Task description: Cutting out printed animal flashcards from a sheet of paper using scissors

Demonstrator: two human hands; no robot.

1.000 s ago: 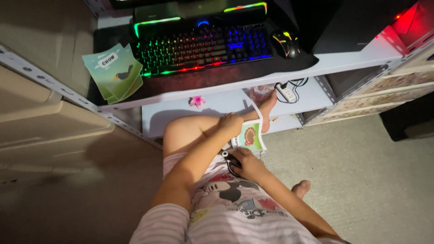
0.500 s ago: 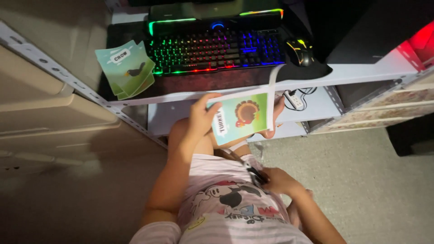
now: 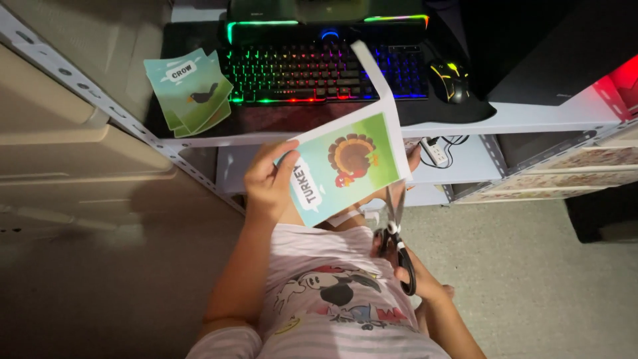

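Head | left hand (image 3: 268,183) pinches turkey card (image 3: 345,169) | scissors (image 3: 397,239) — blades up — gripped by right hand (image 3: 409,269)

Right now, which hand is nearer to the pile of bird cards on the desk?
Left. The left hand holds the turkey card just below and right of the pile of bird cards; the right hand, gripping scissors, is farther down-right.

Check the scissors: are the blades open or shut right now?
Nearly shut: the scissors in the right hand show blades close together, pointing up at the turkey card's lower edge.
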